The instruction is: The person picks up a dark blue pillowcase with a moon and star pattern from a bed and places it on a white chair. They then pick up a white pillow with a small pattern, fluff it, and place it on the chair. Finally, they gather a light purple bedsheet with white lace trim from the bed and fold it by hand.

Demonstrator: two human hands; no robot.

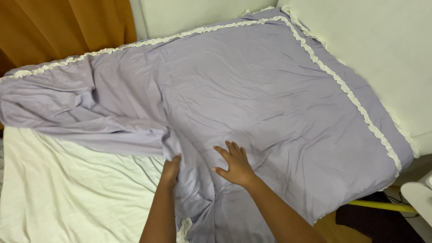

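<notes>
The left hand (170, 171) has its fingers clamped on a bunched fold of the lilac ruffle-edged duvet cover (252, 90), lifting it off the white sheet (67, 189); the right hand (235, 165) presses flat, fingers apart, pinning the cover across the bed.

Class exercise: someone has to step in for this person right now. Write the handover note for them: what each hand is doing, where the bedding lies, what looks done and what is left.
Left hand: shut on a fold of the lilac duvet cover, near its bunched lower edge.
Right hand: open, palm flat on the cover, fingers spread.
Bedding: the cover lies across the bed, with its white frilled trim along the far and right edges. The white sheet shows bare at the lower left.
Done: the right and far parts lie fairly flat.
Left: the left side is rumpled and folded back; the near edge by the hands is bunched.
</notes>
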